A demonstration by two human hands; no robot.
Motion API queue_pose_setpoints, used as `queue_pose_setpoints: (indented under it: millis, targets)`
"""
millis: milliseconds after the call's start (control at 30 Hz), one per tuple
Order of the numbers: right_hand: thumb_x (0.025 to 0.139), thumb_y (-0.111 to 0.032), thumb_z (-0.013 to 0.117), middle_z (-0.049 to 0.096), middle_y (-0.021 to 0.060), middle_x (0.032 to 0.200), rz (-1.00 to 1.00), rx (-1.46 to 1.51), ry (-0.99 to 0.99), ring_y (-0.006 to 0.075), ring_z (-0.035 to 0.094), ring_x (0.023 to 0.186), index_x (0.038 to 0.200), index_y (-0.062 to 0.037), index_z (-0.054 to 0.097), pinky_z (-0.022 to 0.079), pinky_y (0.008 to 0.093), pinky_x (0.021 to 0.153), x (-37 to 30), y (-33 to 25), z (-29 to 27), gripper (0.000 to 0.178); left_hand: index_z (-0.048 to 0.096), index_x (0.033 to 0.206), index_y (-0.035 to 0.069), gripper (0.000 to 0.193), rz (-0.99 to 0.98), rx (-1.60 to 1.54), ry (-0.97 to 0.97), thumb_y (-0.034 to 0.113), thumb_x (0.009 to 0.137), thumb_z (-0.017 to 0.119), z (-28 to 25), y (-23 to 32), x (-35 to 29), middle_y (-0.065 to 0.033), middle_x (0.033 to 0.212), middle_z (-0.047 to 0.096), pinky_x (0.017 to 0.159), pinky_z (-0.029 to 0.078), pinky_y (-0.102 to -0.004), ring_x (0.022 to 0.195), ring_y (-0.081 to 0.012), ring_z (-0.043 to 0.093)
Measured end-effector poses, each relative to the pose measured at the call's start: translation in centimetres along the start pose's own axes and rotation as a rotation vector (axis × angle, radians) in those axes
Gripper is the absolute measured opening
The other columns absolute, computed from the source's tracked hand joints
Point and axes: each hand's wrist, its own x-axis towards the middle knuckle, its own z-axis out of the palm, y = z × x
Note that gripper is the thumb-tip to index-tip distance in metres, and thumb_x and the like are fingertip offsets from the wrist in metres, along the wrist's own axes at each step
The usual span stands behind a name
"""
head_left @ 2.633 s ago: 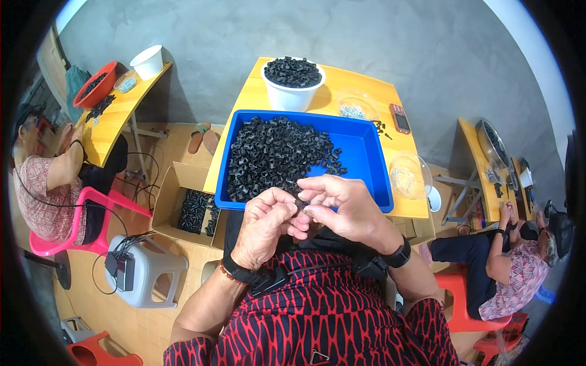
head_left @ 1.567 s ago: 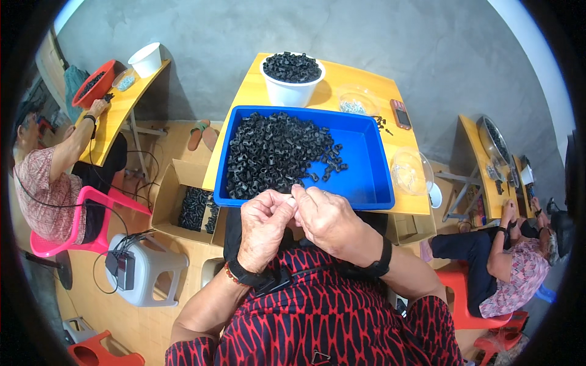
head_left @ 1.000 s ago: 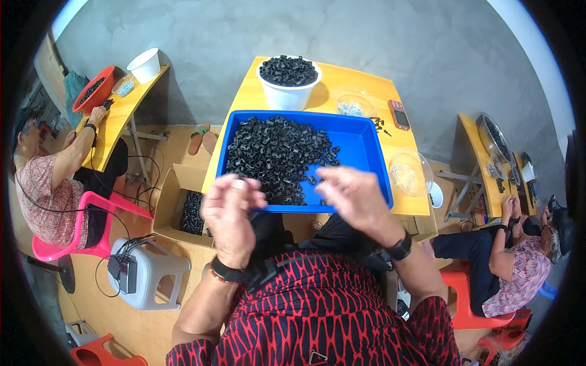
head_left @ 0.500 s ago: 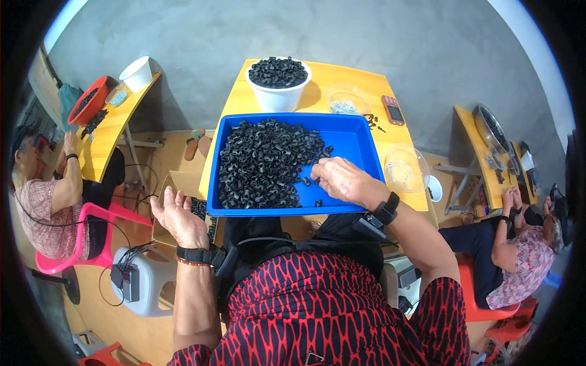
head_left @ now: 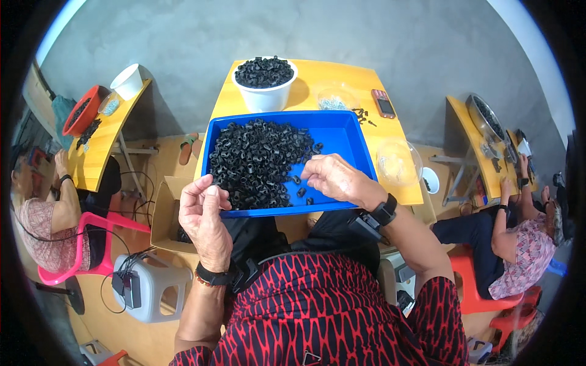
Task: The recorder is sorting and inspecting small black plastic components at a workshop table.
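Note:
A shallow blue tray (head_left: pixel 342 143) sits at the front of the yellow table, its left and middle heaped with small black plastic pieces (head_left: pixel 259 158). Inside its right half, my right hand (head_left: pixel 339 181) has its fingertips pinched together beside a few loose pieces; whatever they hold is hidden. At the tray's front left edge is my left hand (head_left: pixel 206 219), palm turned up, thumb and fingers closed together. I cannot make out anything between them.
Behind the tray stand a white bucket (head_left: pixel 265 96) full of black pieces, a clear dish (head_left: pixel 336 100) of small metal parts and a red phone (head_left: pixel 383 104). Another clear dish (head_left: pixel 400 163) lies right. A cardboard box (head_left: pixel 165 213) is below left. People sit at side tables (head_left: pixel 107 143).
My left hand has come from outside the tray to its front left edge, and its spread fingers have closed. My right hand stays low in the tray. The whole view has shifted slightly.

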Motion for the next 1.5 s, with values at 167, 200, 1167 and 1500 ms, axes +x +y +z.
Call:
queue_pose_setpoints:
  millis: [167, 200, 1167, 1500]
  targets:
    - [0.082, -0.006, 0.062, 0.067, 0.0185, 0.091, -0.089, 0.002, -0.123, 0.0353, 0.066, 0.089, 0.098, -0.0017, 0.069, 0.053, 0.0436, 0.076, 0.0, 0.8, 1.5, 0.018, 0.061, 0.113, 0.001, 0.019, -0.024, 0.022, -0.029, 0.009, 0.096, 0.064, 0.6, -0.1, -0.5, -0.0038, 0.085, 0.064, 0.062, 0.049, -0.0216, 0.074, -0.0090, 0.060]
    - [0.082, -0.006, 0.062, 0.067, 0.0185, 0.091, -0.079, -0.005, -0.115, 0.0353, 0.066, 0.089, 0.098, -0.0017, 0.069, 0.053, 0.0436, 0.076, 0.1, 0.5, 1.0, 0.018, 0.061, 0.113, 0.002, 0.019, -0.033, 0.016, -0.055, 0.009, 0.096, 0.064, 1.0, -0.1, -0.5, -0.0039, 0.085, 0.064, 0.062, 0.049, -0.0213, 0.072, -0.0088, 0.060]
    - [0.083, -0.003, 0.058, 0.067, 0.0240, 0.088, 0.374, -0.351, 0.345, 0.0398, 0.066, 0.085, 0.086, 0.0021, 0.067, 0.053, 0.0446, 0.073, -7.5, 7.3, -9.4, 0.011, 0.064, 0.109, 0.000, 0.015, -0.463, -0.059, -0.355, 0.007, 0.096, 0.063, 3.6, 0.2, -2.8, -0.0089, 0.091, 0.067, 0.063, 0.055, -0.0263, 0.074, -0.0137, 0.065]
    - [0.081, 0.001, 0.053, 0.063, 0.0313, 0.092, 0.488, -0.442, 0.149, 0.0454, 0.063, 0.090, 0.083, 0.0056, 0.062, 0.050, 0.0488, 0.073, -9.4, 9.6, -8.9, 0.011, 0.064, 0.105, 0.001, 0.013, -0.461, -0.084, -0.362, 0.008, 0.094, 0.066, 3.0, -0.1, -2.6, -0.0077, 0.089, 0.066, 0.061, 0.054, -0.0257, 0.071, -0.0135, 0.064]
